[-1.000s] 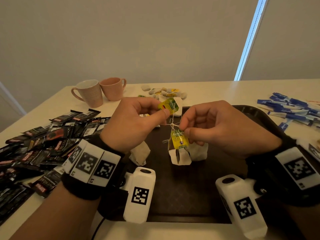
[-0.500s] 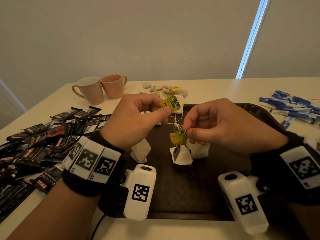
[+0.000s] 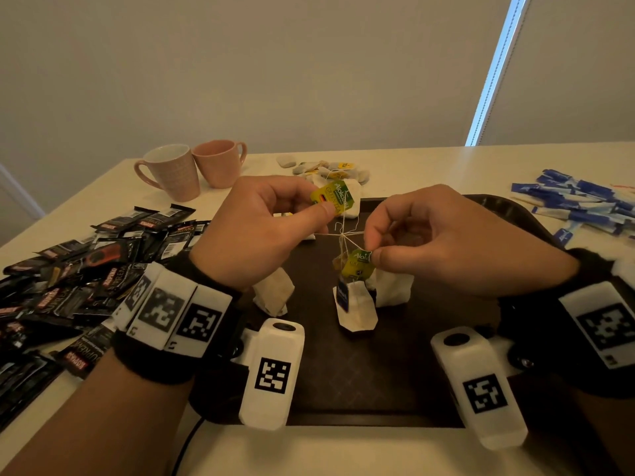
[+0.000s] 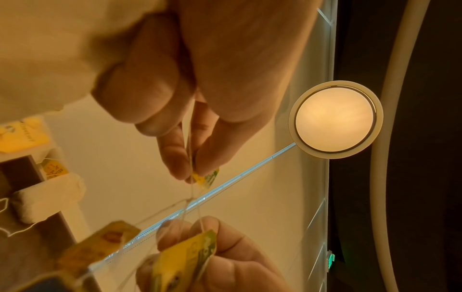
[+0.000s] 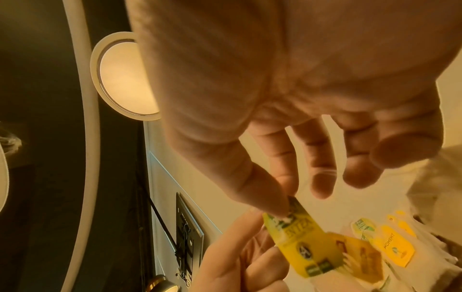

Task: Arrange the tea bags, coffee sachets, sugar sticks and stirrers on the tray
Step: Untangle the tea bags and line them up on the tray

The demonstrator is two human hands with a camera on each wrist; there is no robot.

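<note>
Over the dark tray (image 3: 360, 379) my left hand (image 3: 323, 209) pinches a yellow-green tea tag (image 3: 332, 200) between thumb and forefinger. My right hand (image 3: 372, 257) pinches a second tag (image 3: 359, 266) lower down. Tangled strings (image 3: 342, 235) meet in a knot between the two tags. Below hang white tea bags (image 3: 355, 309), with another (image 3: 391, 286) behind and one (image 3: 273, 292) under my left wrist, all resting on the tray. The left wrist view shows the pinched tag (image 4: 205, 177); the right wrist view shows the other tag (image 5: 307, 243).
Black coffee sachets (image 3: 86, 269) lie heaped left of the tray. Blue sugar sticks (image 3: 577, 201) lie at the right. Two pink mugs (image 3: 171, 173) stand at the back left, next to a loose pile of tea bags (image 3: 330, 168) behind the tray.
Both hands have kept their pinches and stayed nearly in place. The right hand's tag has risen a little and the strings between the tags look drawn tighter.
</note>
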